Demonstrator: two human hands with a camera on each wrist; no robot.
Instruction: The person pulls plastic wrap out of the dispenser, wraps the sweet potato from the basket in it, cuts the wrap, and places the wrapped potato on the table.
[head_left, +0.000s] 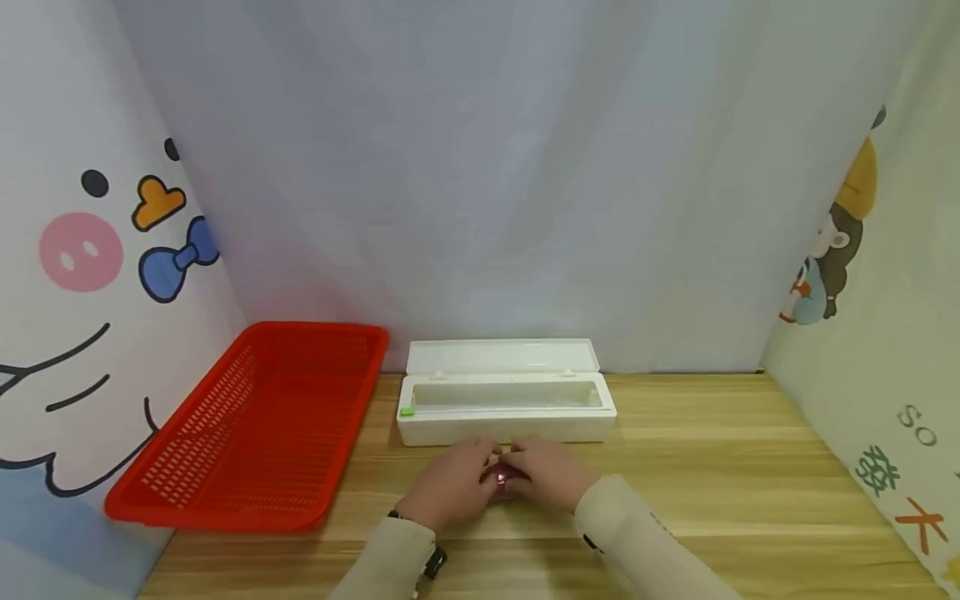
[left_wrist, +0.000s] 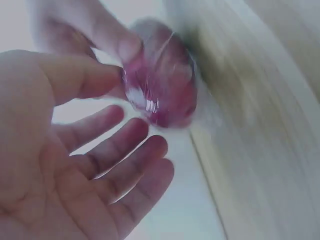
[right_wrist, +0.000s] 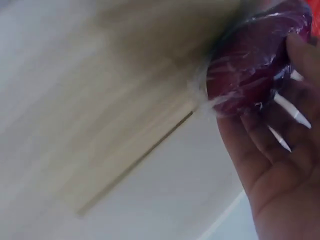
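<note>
A dark red, rounded thing wrapped in clear plastic film point(head_left: 501, 480) is between the two hands, in front of the white box; its exact kind is unclear. My left hand point(head_left: 455, 485) holds its left side, thumb on the film and fingers bent beneath, as the left wrist view shows. From the other side my right hand point(head_left: 553, 473) grips it, with the thumb on top and the fingers behind. Loose, crinkled film sticks out from the edge of the wrapped thing point(right_wrist: 250, 65) in the right wrist view.
Just beyond the hands stands a long white box point(head_left: 506, 429) with its lid point(head_left: 502, 357) raised and a small green piece at its left corner. A red plastic basket point(head_left: 322, 500) lies to the left. Curtains point(head_left: 480, 183) enclose the wooden table point(head_left: 712, 467).
</note>
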